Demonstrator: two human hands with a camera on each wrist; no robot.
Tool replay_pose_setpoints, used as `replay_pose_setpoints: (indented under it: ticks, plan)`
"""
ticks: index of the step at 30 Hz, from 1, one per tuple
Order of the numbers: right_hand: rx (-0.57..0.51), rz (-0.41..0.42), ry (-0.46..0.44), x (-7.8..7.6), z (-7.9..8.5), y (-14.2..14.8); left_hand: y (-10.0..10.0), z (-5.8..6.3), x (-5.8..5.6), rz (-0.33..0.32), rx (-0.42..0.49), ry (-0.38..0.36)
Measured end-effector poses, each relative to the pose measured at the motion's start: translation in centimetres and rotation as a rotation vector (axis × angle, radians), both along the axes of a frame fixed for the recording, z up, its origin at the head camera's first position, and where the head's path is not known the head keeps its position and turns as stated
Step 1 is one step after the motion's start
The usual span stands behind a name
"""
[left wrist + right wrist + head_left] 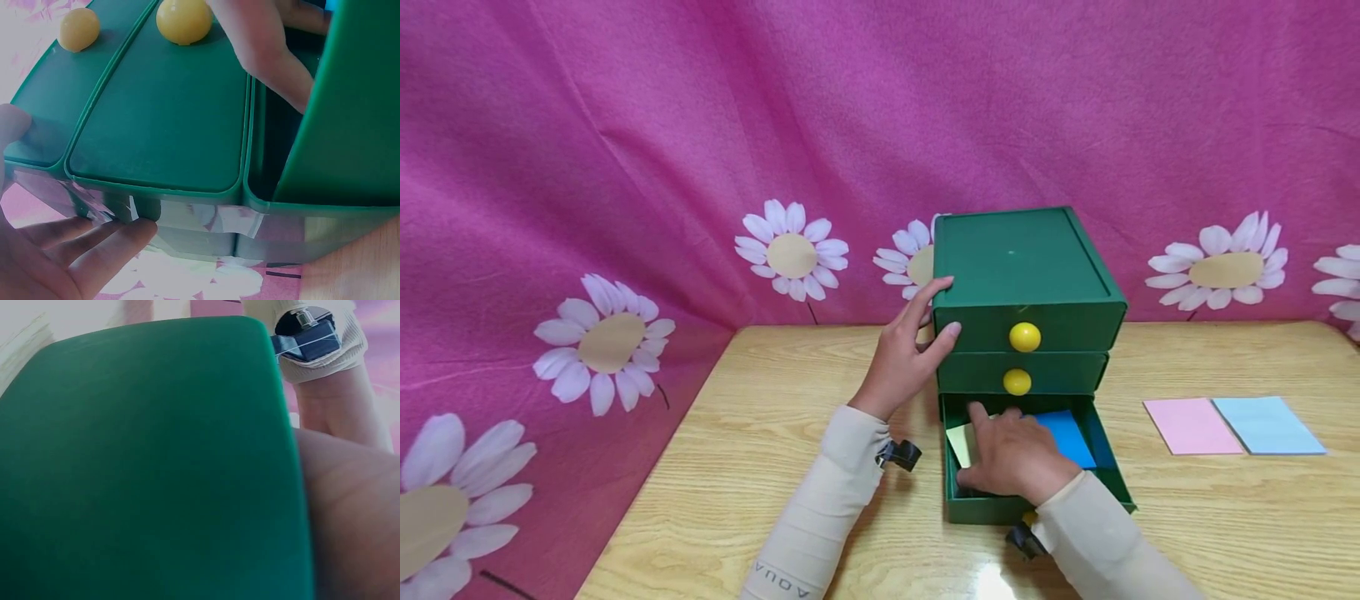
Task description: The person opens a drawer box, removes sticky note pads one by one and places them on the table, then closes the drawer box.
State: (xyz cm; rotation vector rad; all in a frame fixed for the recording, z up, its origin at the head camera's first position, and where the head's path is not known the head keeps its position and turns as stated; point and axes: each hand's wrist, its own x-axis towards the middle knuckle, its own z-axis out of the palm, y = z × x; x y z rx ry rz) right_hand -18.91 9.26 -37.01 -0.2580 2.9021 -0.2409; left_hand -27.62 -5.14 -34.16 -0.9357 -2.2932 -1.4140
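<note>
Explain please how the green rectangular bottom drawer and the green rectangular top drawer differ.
The bottom drawer is pulled out; the top drawer looks closed. The bottom drawer shows pale-yellow paper and blue paper, with the right hand in it; the top drawer's inside is hidden. The bottom drawer's yellow knob is mostly covered; the top drawer's round yellow knob shows fully. Both drawers are green.

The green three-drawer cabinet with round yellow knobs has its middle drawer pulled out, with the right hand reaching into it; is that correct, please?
Not quite: the head view shows the green bottom drawer pulled out, not the middle drawer. The right hand is indeed reaching into it.
</note>
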Motion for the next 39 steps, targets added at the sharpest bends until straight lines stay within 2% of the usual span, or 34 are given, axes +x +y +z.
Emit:
replay_pose_setpoints:
  ticks: [14, 32, 36, 39]
  plan:
    - [-0.067, -0.022, 0.017, 0.6, 0.6, 0.5, 0.0, -0.1, -0.1, -0.005, 0.012, -0.001]
    - [-0.091, -0.005, 0.134, 2.5, 1.1, 2.3, -0.1, -0.2, -0.2, -0.01, 0.016, -0.011]
    - [-0.109, -0.031, 0.162, 3.0, 1.5, 2.8, 0.0, 0.0, 0.1, -0.01, 0.018, -0.016]
    - [-0.124, -0.042, 0.191, 3.4, 1.7, 3.3, 0.0, 0.9, 1.0, -0.008, 0.017, -0.018]
